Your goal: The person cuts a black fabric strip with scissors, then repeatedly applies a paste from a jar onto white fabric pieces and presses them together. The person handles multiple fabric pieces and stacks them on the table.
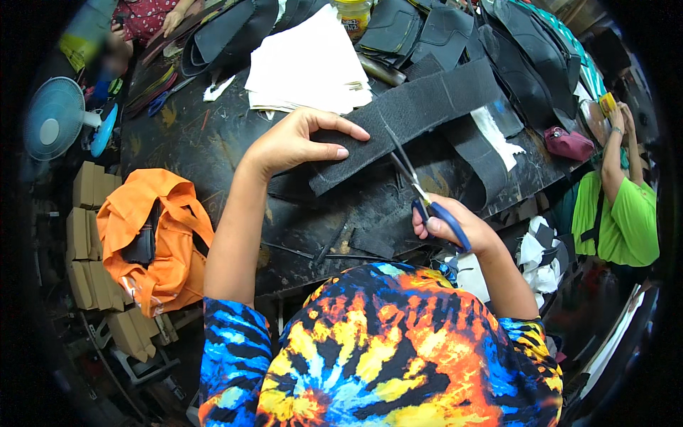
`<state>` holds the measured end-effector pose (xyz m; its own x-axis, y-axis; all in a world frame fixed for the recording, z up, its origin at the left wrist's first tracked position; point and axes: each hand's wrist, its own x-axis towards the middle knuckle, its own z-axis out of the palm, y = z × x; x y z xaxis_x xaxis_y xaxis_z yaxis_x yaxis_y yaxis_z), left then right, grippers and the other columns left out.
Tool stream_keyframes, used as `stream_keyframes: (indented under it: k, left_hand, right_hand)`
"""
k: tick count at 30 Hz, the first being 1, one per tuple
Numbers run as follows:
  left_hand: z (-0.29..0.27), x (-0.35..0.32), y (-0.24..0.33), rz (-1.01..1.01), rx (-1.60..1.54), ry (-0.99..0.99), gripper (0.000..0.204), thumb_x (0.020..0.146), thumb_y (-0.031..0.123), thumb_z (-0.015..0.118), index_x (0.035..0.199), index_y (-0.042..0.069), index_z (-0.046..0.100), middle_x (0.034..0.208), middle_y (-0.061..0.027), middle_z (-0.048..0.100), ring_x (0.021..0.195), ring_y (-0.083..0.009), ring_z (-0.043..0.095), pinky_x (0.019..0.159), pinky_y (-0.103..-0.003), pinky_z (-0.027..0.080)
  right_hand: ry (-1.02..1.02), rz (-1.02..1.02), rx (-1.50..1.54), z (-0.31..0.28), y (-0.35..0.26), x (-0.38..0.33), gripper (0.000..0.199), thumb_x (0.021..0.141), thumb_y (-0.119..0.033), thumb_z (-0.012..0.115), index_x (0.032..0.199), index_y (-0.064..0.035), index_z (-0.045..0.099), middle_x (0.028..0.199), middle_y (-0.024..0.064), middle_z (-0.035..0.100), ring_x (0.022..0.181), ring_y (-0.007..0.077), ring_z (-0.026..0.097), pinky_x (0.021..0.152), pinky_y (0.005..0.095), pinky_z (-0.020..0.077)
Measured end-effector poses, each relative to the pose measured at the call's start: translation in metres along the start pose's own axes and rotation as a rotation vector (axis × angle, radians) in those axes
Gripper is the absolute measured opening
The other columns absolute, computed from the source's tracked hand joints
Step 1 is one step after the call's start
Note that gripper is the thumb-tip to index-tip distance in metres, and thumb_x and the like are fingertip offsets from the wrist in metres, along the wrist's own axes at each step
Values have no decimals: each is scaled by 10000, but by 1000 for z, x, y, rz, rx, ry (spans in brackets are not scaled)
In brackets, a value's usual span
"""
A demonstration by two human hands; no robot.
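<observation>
The right hand (455,229) is gripping a pair of scissors (420,193), fingers curled through the blue handles, the thumb side up. The blades are pointing up and away from that hand, slightly parted, with their tips reaching into the lower edge of a long black strip of foam-like sheet (405,117). The strip is lying slanted just beyond the right hand and running off to its upper right.

The left hand (295,139) is resting on the near end of the same strip, across from the scissors. Its fingers are stretched out and held close together, pressing down on the top of the sheet, while the thumb is tucking along the lower edge, so the hand is pinching the strip's end flat against the dark worktable (213,149).

Just past the left hand's fingertips, a stack of white sheets (306,67) is sitting on the table. Further beyond both hands, black cut pieces (441,32) are piling up along the far edge. Near the right hand's wrist, thin black offcuts (334,245) are lying on the table. Well to the left of the left forearm, an orange bag (153,238) is sitting below the table, and a small fan (53,117) is standing beyond it. Far right of the right hand, a person in a green shirt (626,220) is standing.
</observation>
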<state>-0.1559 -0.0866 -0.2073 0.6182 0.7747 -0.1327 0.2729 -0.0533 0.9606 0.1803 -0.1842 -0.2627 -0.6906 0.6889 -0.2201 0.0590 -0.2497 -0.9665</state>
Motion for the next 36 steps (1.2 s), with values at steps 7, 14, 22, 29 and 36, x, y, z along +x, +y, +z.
stream_keyframes:
  k: [7,14,22,29,36]
  left_hand:
    - [7,-3,2,19,-12,-48,400,839,86,842,1235,55,796,1217,-78,782,1141,-167,691,1085,-320,484]
    - [14,1,3,62,-24,-63,385,848,62,828,1231,49,794,1212,-73,782,1141,-170,695,1079,-325,497]
    - [15,1,3,36,-36,-81,387,847,57,828,1231,41,788,1211,-69,780,1146,-164,692,1084,-324,494]
    - [21,1,2,31,-69,-86,388,851,64,831,1235,37,784,1210,-68,778,1153,-163,687,1094,-326,485]
    - [28,-2,-5,28,-70,-85,372,867,63,812,1235,18,776,1210,-75,775,1165,-173,682,1100,-330,470]
  right_hand:
    - [69,33,-103,7,3,3,386,1002,-404,731,999,-43,595,871,22,579,844,116,519,768,313,468]
    - [82,33,-57,14,5,-5,387,997,-403,739,1008,-42,599,880,16,567,846,107,503,764,304,462]
    - [81,19,-54,13,5,-6,381,995,-395,751,1010,-47,598,874,-8,550,835,91,487,743,286,449]
    - [112,74,-60,13,6,-5,369,983,-382,775,976,-61,594,857,-15,567,809,72,517,722,266,450]
    - [182,276,15,19,3,-16,309,967,-288,818,891,-76,607,742,-60,548,678,34,506,594,239,415]
